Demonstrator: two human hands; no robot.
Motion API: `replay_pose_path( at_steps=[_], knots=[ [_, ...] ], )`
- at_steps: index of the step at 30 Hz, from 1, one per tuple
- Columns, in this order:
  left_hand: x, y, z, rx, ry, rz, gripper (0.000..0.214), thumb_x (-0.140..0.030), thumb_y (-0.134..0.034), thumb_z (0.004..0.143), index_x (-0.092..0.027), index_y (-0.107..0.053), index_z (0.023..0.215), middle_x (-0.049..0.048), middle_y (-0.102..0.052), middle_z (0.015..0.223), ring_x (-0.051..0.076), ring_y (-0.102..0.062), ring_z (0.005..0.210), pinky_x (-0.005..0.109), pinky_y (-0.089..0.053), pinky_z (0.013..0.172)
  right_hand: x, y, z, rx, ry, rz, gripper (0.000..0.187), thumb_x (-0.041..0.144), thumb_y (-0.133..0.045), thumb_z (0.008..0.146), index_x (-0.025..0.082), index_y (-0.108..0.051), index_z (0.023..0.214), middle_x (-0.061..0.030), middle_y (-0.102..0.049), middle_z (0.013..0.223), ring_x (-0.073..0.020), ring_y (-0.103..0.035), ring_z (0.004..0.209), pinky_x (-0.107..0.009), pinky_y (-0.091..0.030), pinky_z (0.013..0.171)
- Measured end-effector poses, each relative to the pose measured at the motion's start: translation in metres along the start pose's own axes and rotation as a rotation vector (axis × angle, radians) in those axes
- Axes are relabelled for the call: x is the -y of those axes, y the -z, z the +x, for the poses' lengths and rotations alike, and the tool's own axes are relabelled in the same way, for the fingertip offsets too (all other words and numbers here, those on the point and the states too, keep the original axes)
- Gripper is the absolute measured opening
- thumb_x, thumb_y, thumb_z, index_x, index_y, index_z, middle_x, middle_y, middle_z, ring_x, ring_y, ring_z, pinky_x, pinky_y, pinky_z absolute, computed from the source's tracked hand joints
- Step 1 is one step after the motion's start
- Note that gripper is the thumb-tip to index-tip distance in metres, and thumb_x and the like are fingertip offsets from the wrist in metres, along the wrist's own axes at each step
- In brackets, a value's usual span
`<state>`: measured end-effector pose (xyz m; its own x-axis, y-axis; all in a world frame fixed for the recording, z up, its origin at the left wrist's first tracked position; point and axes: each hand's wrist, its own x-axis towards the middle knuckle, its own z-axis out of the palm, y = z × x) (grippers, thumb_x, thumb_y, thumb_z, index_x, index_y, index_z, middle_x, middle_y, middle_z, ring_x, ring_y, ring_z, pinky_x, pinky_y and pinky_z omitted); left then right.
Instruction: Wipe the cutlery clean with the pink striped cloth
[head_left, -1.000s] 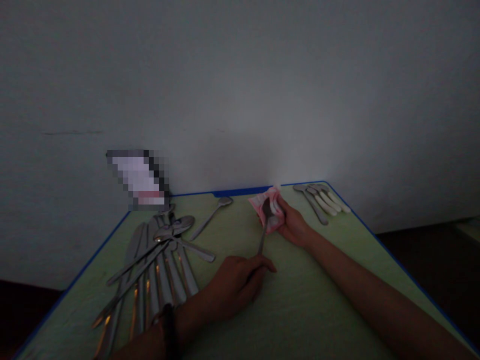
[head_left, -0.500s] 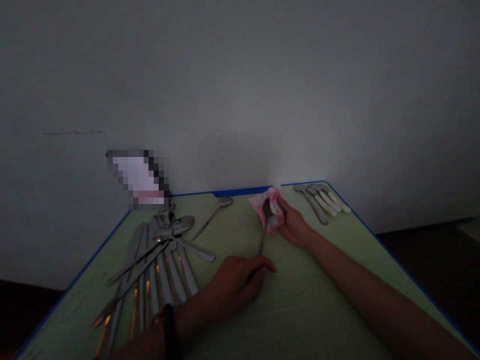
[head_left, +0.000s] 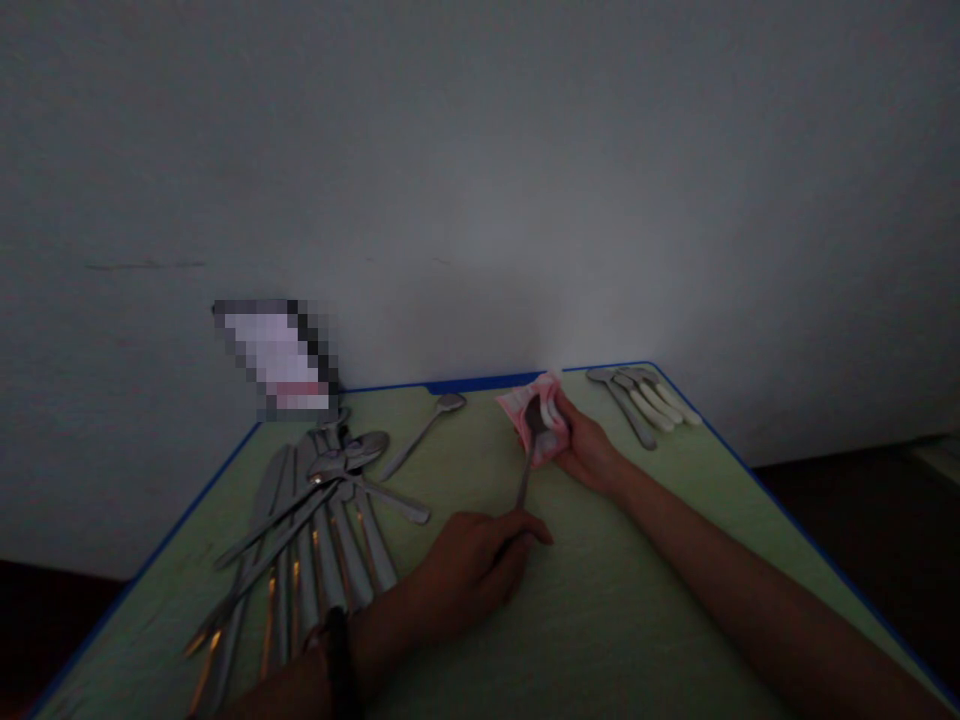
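Observation:
My left hand (head_left: 480, 570) is closed around the handle end of a metal spoon (head_left: 523, 482), which points away from me. The spoon's bowl rests against a pink and white cloth (head_left: 551, 445), soft and folded like a napkin. Cupped behind that cloth, my right hand (head_left: 589, 448) grips it around the bowl; some of its fingers are hidden. A single spoon (head_left: 450, 403) lies on the table beyond my left hand. Nearer my left wrist is a pile of knives (head_left: 349, 545) with spoons (head_left: 367, 447) crossed over them.
Several spoons and white-handled pieces of cutlery (head_left: 656, 405) lie at the far right corner. A blurred-out phone-like screen (head_left: 266, 345) leans at the back left against the wall (head_left: 480, 180). The green table (head_left: 637, 600) has a blue edge and meets the wall.

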<state>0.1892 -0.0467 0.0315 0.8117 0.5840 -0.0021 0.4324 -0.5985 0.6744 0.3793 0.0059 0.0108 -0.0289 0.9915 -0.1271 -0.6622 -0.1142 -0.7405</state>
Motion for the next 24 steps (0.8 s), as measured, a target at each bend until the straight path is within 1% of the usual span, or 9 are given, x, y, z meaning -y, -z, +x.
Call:
replay_pose_path(
  at_steps=[4,9,13,18,21,22,24],
  knots=[
    [-0.0002,-0.0008,0.0000,-0.015,0.005,-0.012,0.029,-0.026,-0.034,0.092,-0.022,-0.060,0.104,-0.0035,-0.055,0.058,0.010,-0.052,0.054,0.019,-0.039,0.056,0.0009,-0.0010,-0.0010,-0.009,-0.005,0.004,0.029,0.044,-0.055,0.080,0.017,-0.063,0.086,-0.0003,-0.066,0.075,-0.0131,-0.059,0.068,-0.027,-0.046,0.069],
    [-0.0016,0.0005,0.0002,-0.002,0.005,-0.014,0.029,-0.026,-0.034,0.092,-0.021,-0.060,0.104,-0.0033,-0.056,0.058,0.010,-0.052,0.053,0.019,-0.039,0.056,0.0002,-0.0008,0.0002,-0.005,0.008,0.015,0.029,0.045,-0.054,0.080,0.019,-0.064,0.089,-0.0002,-0.067,0.079,-0.0135,-0.060,0.073,-0.026,-0.046,0.069],
    [-0.0013,0.0016,0.0003,0.009,0.001,-0.020,0.029,-0.026,-0.034,0.092,-0.021,-0.060,0.105,-0.0032,-0.056,0.057,0.011,-0.052,0.053,0.019,-0.039,0.056,0.0000,-0.0002,0.0005,-0.014,-0.001,0.009,0.030,0.046,-0.055,0.079,0.019,-0.064,0.084,-0.0003,-0.067,0.079,-0.0131,-0.060,0.072,-0.027,-0.045,0.069],
    [0.0002,0.0002,0.0002,0.000,0.013,-0.022,0.029,-0.026,-0.035,0.091,-0.021,-0.060,0.105,-0.0031,-0.056,0.058,0.011,-0.052,0.053,0.019,-0.039,0.055,-0.0013,0.0019,0.0029,0.009,0.008,0.005,0.027,0.044,-0.055,0.080,0.019,-0.064,0.088,-0.0001,-0.067,0.077,-0.0129,-0.059,0.069,-0.026,-0.046,0.065],
    [0.0000,-0.0002,0.0003,0.000,0.008,-0.036,0.029,-0.026,-0.034,0.092,-0.020,-0.060,0.105,-0.0036,-0.055,0.056,0.010,-0.052,0.052,0.019,-0.039,0.055,-0.0017,0.0018,0.0026,-0.003,0.018,0.009,0.027,0.044,-0.056,0.079,0.019,-0.064,0.087,0.0001,-0.067,0.078,-0.0126,-0.059,0.069,-0.025,-0.047,0.067],
    [-0.0003,-0.0001,0.0004,0.005,0.008,-0.041,0.029,-0.026,-0.034,0.092,-0.020,-0.059,0.105,-0.0036,-0.055,0.056,0.010,-0.052,0.053,0.019,-0.039,0.055,-0.0017,0.0016,0.0018,0.000,0.024,-0.005,0.028,0.044,-0.057,0.078,0.019,-0.064,0.086,-0.0001,-0.067,0.078,-0.0125,-0.059,0.069,-0.025,-0.047,0.067],
    [-0.0010,0.0004,0.0005,0.017,0.007,-0.051,0.029,-0.026,-0.034,0.092,-0.019,-0.059,0.104,-0.0034,-0.055,0.057,0.010,-0.053,0.053,0.019,-0.039,0.056,-0.0018,0.0016,-0.0007,0.046,0.043,-0.066,0.028,0.044,-0.059,0.077,0.018,-0.063,0.085,-0.0008,-0.066,0.079,-0.0123,-0.059,0.068,-0.025,-0.046,0.065]
  ],
)
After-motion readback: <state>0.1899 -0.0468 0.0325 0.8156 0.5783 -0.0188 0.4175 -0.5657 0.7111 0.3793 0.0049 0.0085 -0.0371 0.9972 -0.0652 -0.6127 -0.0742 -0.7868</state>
